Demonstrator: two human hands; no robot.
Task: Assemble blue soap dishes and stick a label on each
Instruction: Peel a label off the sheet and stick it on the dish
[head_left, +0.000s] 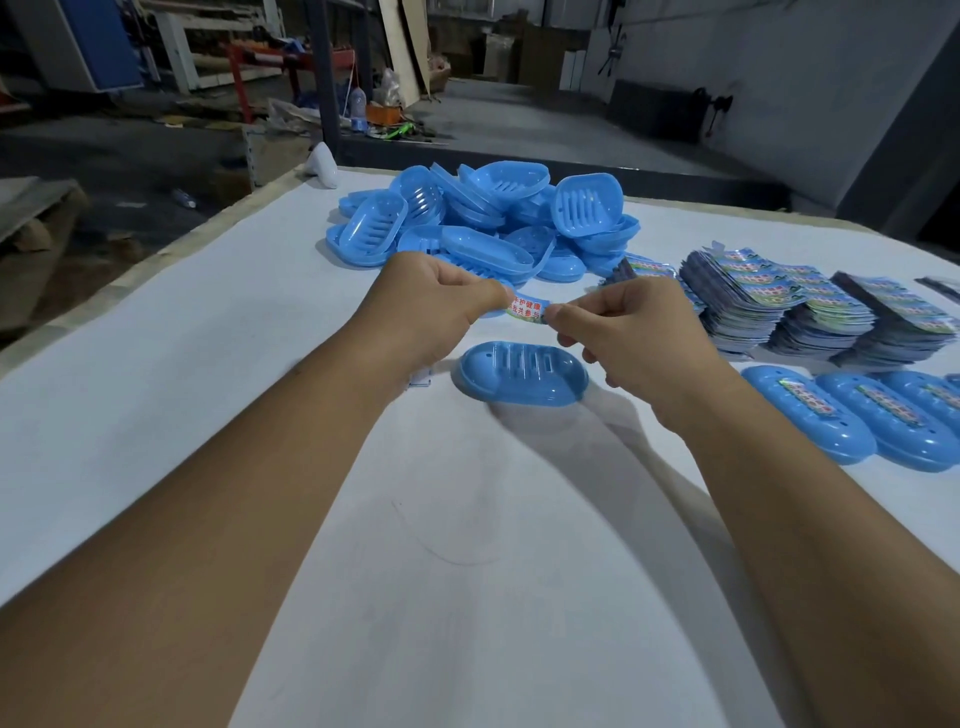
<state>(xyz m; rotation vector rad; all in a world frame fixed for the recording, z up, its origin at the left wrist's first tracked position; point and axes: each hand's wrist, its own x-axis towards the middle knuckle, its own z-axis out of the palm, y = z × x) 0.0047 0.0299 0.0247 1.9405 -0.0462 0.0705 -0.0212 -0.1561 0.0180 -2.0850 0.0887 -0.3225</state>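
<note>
A small printed label (527, 308) is stretched between my two hands above the table. My left hand (431, 306) pinches its left end and my right hand (628, 327) pinches its right end. Just below the label, an assembled blue soap dish (522, 373) lies on the white table (156, 395) with its slotted side up and no label on it. A heap of loose blue soap dish parts (483, 218) lies behind my hands.
Stacks of printed labels (789, 306) sit to the right. Labelled blue soap dishes (852, 415) lie in a row at the right edge. A small scrap (420, 378) lies under my left wrist. The table's left edge (171, 249) drops to a cluttered workshop floor.
</note>
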